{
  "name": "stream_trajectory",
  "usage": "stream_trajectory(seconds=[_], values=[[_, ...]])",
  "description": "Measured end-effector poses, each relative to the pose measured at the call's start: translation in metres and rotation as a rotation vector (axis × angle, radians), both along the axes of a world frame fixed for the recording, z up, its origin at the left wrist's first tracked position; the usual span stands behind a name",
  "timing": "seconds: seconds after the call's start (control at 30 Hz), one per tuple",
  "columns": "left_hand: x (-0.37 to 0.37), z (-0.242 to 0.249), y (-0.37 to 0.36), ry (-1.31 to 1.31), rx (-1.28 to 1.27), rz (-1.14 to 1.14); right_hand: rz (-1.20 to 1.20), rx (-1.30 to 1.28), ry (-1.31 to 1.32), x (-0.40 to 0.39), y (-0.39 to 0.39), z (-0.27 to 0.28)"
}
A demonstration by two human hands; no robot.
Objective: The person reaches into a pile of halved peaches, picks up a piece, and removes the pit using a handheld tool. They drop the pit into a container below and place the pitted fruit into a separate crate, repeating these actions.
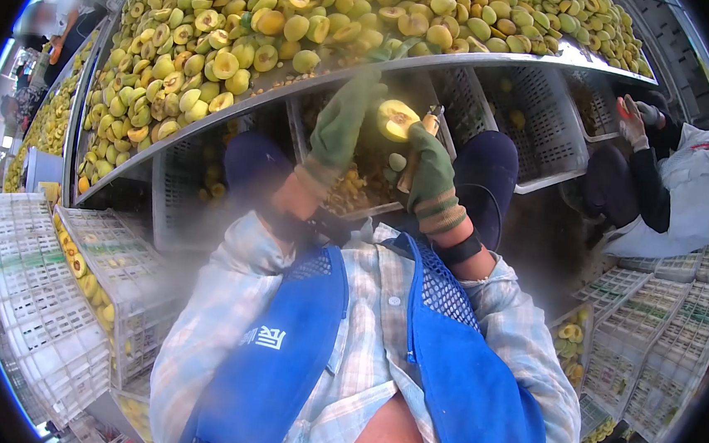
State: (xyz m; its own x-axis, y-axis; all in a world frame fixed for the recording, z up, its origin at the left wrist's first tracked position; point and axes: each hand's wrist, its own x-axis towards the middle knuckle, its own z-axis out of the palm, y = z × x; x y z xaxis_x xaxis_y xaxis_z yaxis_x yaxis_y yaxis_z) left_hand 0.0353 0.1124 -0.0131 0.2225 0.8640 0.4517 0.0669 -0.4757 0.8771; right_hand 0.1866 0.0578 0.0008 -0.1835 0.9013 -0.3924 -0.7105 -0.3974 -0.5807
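Left hand (341,129), in a green glove, is raised in front of the chest with fingers closed on a halved yellow-green fruit (397,119), cut face toward the camera, pit hollow visible. The fruit sits just under the edge of the metal table (500,61). Right hand (431,173), also gloved green, is closed round a small tool (424,135) whose upper end touches or nearly touches the fruit's right edge; whether it has a blade cannot be told, as the tool is largely hidden by the glove.

Pose: both forearms angle up from the lap and converge. Left wrist is bent so the palm faces right, right wrist is cocked upward, and a dark band (460,250) shows on the right forearm.

Risks, as judged:
- Tool tip works close to the left fingers, so a slip off the wet cut face could drive it into the glove.
- Grip on the half fruit looks like a fingertip hold, and pressure from the tool could twist it loose, dropping it toward the tray of scraps (349,189) below or past it onto the lap.
- The heaped fruit pile (304,18) lies right at the table's lip, and a knock from a rising hand could roll pieces off.

Farther out: white crates (654,328) stand at the right and left, and a co-worker (673,197) is seated at the far right with a gloved hand raised.
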Motion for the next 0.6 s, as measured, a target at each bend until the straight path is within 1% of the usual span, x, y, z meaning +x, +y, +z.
stream_trajectory(seconds=[0.03, 0.07, 0.17, 0.2, 0.23, 0.27, 0.3, 0.4, 0.5, 0.53, 0.6], values=[[0.005, -0.002, -0.011, -0.087, -0.096, -0.042, -0.024, 0.004, 0.039, -0.001, 0.0, 0.001], [0.012, 0.0, -0.024, -0.178, -0.191, -0.077, -0.004, 0.006, 0.024, -0.004, -0.003, 0.004], [0.012, -0.005, -0.03, -0.537, -0.433, -0.158, 0.084, 0.002, -0.015, -0.02, -0.014, 0.016], [0.006, -0.006, -0.024, -0.712, -0.482, -0.164, 0.137, 0.16, -0.241, -0.031, -0.012, 0.011], [0.0, -0.005, -0.024, -0.749, -0.524, -0.171, 0.251, 0.291, -0.494, -0.025, -0.023, 0.017], [-0.005, 0.002, -0.025, -0.788, -0.567, -0.176, 0.315, 0.209, -0.462, -0.026, -0.023, 0.017], [-0.011, 0.008, -0.025, -0.983, -0.662, -0.28, 0.379, 0.126, -0.431, -0.026, -0.022, 0.017], [-0.017, 0.008, -0.016, -0.955, -0.684, -0.072, 0.301, 0.146, -0.662, -0.021, -0.02, 0.03], [-0.017, 0.013, -0.02, -0.715, -0.606, -0.076, 0.377, 0.172, -0.652, -0.022, -0.02, 0.039], [-0.018, 0.009, -0.02, -0.667, -0.586, -0.104, 0.369, 0.204, -0.624, -0.022, -0.019, 0.036], [-0.017, 0.012, -0.021, -0.601, -0.562, -0.087, 0.358, 0.264, -0.568, -0.022, -0.02, 0.028]])
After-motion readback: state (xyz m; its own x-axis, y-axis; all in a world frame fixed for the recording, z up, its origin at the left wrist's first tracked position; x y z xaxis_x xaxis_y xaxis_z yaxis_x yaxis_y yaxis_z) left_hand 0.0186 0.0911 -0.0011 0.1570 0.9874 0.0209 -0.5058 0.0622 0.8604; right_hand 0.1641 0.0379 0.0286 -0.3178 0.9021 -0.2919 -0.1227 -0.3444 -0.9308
